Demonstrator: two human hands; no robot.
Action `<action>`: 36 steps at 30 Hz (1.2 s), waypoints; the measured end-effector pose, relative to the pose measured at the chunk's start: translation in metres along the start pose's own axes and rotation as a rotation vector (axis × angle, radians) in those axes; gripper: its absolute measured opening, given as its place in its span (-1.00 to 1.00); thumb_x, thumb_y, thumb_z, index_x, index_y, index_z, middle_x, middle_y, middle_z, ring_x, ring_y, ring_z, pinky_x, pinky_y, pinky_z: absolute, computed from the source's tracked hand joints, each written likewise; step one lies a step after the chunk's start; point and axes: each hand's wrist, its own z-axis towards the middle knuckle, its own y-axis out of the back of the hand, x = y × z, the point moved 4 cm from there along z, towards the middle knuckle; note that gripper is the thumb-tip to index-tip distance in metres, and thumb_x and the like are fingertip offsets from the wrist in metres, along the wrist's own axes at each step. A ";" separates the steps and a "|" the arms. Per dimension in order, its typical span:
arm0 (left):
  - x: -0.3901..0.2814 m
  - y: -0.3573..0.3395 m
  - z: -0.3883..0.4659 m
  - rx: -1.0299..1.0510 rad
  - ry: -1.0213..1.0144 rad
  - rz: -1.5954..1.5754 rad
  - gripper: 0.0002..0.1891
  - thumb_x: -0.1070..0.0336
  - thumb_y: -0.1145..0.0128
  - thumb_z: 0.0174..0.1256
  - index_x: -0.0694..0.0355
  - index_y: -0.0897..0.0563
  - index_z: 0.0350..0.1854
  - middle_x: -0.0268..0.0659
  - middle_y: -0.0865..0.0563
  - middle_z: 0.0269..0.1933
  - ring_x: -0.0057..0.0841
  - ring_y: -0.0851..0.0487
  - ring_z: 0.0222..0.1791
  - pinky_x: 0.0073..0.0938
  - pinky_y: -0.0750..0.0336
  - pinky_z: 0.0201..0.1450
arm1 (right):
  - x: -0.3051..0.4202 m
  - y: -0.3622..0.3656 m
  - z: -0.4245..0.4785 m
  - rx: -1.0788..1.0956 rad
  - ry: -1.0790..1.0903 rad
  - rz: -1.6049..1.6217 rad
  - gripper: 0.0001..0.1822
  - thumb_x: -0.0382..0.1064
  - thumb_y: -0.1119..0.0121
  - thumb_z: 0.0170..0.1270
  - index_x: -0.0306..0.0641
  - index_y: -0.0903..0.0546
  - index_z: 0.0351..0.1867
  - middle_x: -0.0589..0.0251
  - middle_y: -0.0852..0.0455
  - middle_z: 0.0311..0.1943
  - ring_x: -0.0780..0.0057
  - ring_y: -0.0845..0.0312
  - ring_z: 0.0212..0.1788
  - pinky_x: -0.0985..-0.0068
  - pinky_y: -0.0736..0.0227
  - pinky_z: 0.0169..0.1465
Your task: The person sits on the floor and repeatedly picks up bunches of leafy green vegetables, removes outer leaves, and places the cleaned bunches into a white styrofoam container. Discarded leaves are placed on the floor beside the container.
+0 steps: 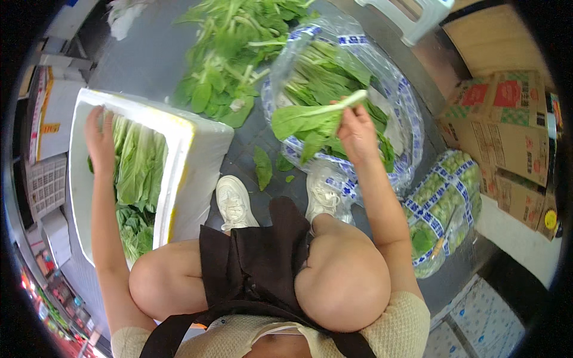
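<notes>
My right hand (357, 129) grips a leafy green vegetable (309, 120) by its pale stalk, above an open clear plastic bag (409, 121) with blue printed bands. More greens (331, 78) lie inside that bag. My left hand (100, 134) reaches into a white foam box (188, 129) on the left, at the upper end of the leafy greens (141, 165) stacked in it; whether its fingers hold anything cannot be told. Between box and bag, a heap of loose leaves (233, 58) covers part of the dark floor.
A wrapped bag of round green produce (443, 210) rests at the right, near stacked cardboard boxes (510, 129). A white plastic stool (416, 18) stands at the top right. Single leaves (262, 168) lie by my white shoes (235, 201). Another foam box (60, 112) is far left.
</notes>
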 end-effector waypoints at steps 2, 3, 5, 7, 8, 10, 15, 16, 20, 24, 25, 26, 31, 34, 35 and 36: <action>-0.068 0.013 0.004 0.028 -0.081 -0.276 -0.63 0.31 -0.01 0.34 0.30 -0.45 0.15 -0.17 -0.51 0.16 -0.34 -0.43 0.18 -0.34 -0.26 0.25 | -0.013 -0.004 -0.005 0.020 -0.096 0.066 -0.71 -0.30 -0.03 0.35 -0.28 -0.43 0.07 0.09 -0.58 0.00 0.37 -0.50 0.04 0.39 -0.40 0.13; -0.110 0.014 0.005 0.079 -0.210 -0.317 -0.63 0.33 -0.03 0.32 0.30 -0.45 0.15 -0.19 -0.51 0.16 -0.36 -0.43 0.18 -0.35 -0.26 0.24 | -0.015 -0.007 -0.010 0.001 -0.107 0.106 -0.70 -0.29 -0.04 0.34 -0.28 -0.43 0.07 0.10 -0.59 0.00 0.37 -0.51 0.04 0.40 -0.40 0.13; -0.186 -0.005 -0.009 0.314 -0.280 -0.546 -0.59 0.38 -0.10 0.24 0.28 -0.46 0.15 -0.20 -0.51 0.16 -0.40 -0.43 0.18 -0.35 -0.26 0.24 | -0.019 -0.017 -0.022 0.020 -0.087 0.098 -0.67 -0.27 -0.08 0.32 -0.30 -0.43 0.08 0.15 -0.60 -0.03 0.43 -0.53 0.00 0.44 -0.43 0.10; -0.253 -0.047 -0.038 0.712 -0.289 -0.727 -0.34 0.17 -0.22 0.16 0.22 -0.29 0.31 -0.16 -0.40 0.26 -0.35 -0.31 0.29 -0.28 -0.18 0.31 | -0.027 -0.027 -0.036 0.024 -0.159 -0.024 -0.70 -0.26 -0.13 0.28 -0.31 -0.49 0.00 0.29 -0.63 -0.17 0.56 -0.54 -0.20 0.53 -0.46 -0.16; -0.275 -0.075 -0.055 0.908 -0.165 -0.695 -0.20 0.05 -0.25 0.13 0.23 -0.16 0.36 -0.11 -0.32 0.31 -0.30 -0.24 0.33 -0.25 -0.14 0.33 | -0.033 -0.030 -0.043 0.001 -0.239 -0.081 -0.67 -0.25 -0.19 0.22 -0.31 -0.51 -0.02 0.33 -0.63 -0.21 0.64 -0.49 -0.28 0.63 -0.36 -0.29; -0.310 -0.121 -0.086 1.161 -0.030 -0.880 -0.22 0.03 -0.23 0.19 0.28 -0.15 0.34 -0.10 -0.35 0.25 -0.35 -0.27 0.30 -0.37 -0.18 0.30 | -0.037 -0.036 -0.054 0.109 -0.228 -0.109 -0.69 -0.30 -0.23 0.16 -0.32 -0.55 -0.06 0.32 -0.63 -0.25 0.65 -0.48 -0.33 0.68 -0.35 -0.32; -0.318 -0.181 -0.105 1.165 0.324 -1.166 -0.62 0.32 -0.09 0.32 0.28 -0.43 0.16 -0.33 -0.60 -0.10 -0.64 -0.53 -0.11 -0.58 -0.42 0.00 | -0.021 0.011 -0.057 0.126 0.097 -0.449 -0.70 -0.35 -0.19 0.19 -0.39 -0.56 -0.04 0.20 -0.65 -0.16 0.48 -0.58 -0.12 0.54 -0.48 -0.05; -0.315 -0.187 -0.103 1.160 0.350 -1.163 -0.63 0.33 -0.08 0.32 0.27 -0.44 0.14 -0.33 -0.61 -0.13 -0.64 -0.54 -0.14 -0.58 -0.42 -0.03 | -0.017 0.028 -0.054 0.177 0.136 -0.531 -0.70 -0.35 -0.18 0.18 -0.38 -0.57 -0.05 0.19 -0.66 -0.15 0.45 -0.58 -0.10 0.54 -0.47 -0.02; -0.309 -0.212 -0.101 1.247 0.223 -0.867 -0.55 0.22 -0.20 0.20 0.26 -0.47 0.11 -0.34 -0.61 -0.24 -0.65 -0.55 -0.25 -0.54 -0.46 -0.17 | 0.000 0.118 -0.044 -0.125 0.419 -1.578 -0.58 -0.34 -0.28 -0.10 -0.25 -0.59 -0.09 0.06 -0.64 -0.13 0.10 -0.54 -0.11 0.30 -0.42 0.07; -0.321 -0.238 -0.120 1.227 -0.178 -0.504 -0.45 0.10 -0.32 0.01 0.29 -0.52 0.05 -0.14 -0.66 -0.18 -0.43 -0.61 -0.29 -0.45 -0.48 -0.18 | 0.014 0.178 -0.036 -0.184 0.281 -1.775 -0.55 -0.31 -0.33 -0.11 -0.27 -0.59 -0.08 0.11 -0.67 -0.19 0.11 -0.57 -0.15 0.30 -0.44 -0.01; -0.325 -0.245 -0.130 1.322 -0.193 -0.525 -0.46 0.11 -0.31 0.00 0.29 -0.53 0.03 -0.10 -0.66 -0.15 -0.35 -0.62 -0.28 -0.42 -0.48 -0.17 | 0.022 0.192 -0.034 -0.293 0.110 -1.654 -0.55 -0.30 -0.35 -0.10 -0.28 -0.59 -0.09 0.11 -0.68 -0.20 0.10 -0.59 -0.16 0.32 -0.45 -0.03; -0.325 -0.253 -0.137 1.330 -0.135 -0.460 -0.49 0.14 -0.28 0.01 0.29 -0.54 0.01 -0.09 -0.66 -0.17 -0.30 -0.62 -0.27 -0.39 -0.48 -0.17 | 0.038 0.201 -0.034 -0.464 0.164 -1.408 -0.61 -0.30 -0.33 -0.04 -0.29 -0.60 -0.10 0.15 -0.69 -0.23 0.18 -0.60 -0.18 0.34 -0.46 -0.05; -0.343 -0.273 -0.144 0.929 -0.408 -0.601 -0.65 0.25 -0.10 0.06 0.35 -0.55 -0.12 -0.03 -0.64 -0.30 -0.06 -0.59 -0.28 -0.24 -0.46 -0.19 | 0.095 0.210 -0.023 -0.431 0.337 -0.319 -0.63 -0.31 -0.27 0.14 -0.37 -0.51 -0.03 0.19 -0.64 -0.13 0.39 -0.59 -0.22 0.46 -0.47 -0.15; -0.342 -0.293 -0.154 1.086 -0.392 -0.531 -0.65 0.18 -0.07 0.07 0.32 -0.53 -0.14 -0.08 -0.65 -0.33 -0.14 -0.61 -0.31 -0.23 -0.46 -0.19 | 0.093 0.208 -0.021 -0.354 0.197 -0.116 -0.58 -0.22 -0.24 0.19 -0.40 -0.47 0.02 0.17 -0.62 -0.11 0.41 -0.58 -0.22 0.49 -0.47 -0.16; -0.336 -0.300 -0.159 1.193 -0.317 -0.448 -0.64 0.17 -0.07 0.07 0.31 -0.53 -0.15 -0.07 -0.65 -0.33 -0.15 -0.61 -0.30 -0.22 -0.46 -0.19 | 0.088 0.205 -0.022 -0.266 0.202 -0.076 -0.57 -0.21 -0.24 0.20 -0.41 -0.47 0.02 0.18 -0.62 -0.12 0.42 -0.58 -0.21 0.50 -0.48 -0.15; -0.332 -0.305 -0.168 1.335 -0.313 -0.399 -0.62 0.13 -0.07 0.05 0.30 -0.53 -0.16 -0.02 -0.65 -0.32 -0.10 -0.62 -0.30 -0.21 -0.47 -0.19 | 0.080 0.209 -0.026 -0.399 0.137 -0.314 -0.57 -0.18 -0.22 0.20 -0.42 -0.48 0.02 0.18 -0.62 -0.15 0.40 -0.58 -0.21 0.49 -0.48 -0.15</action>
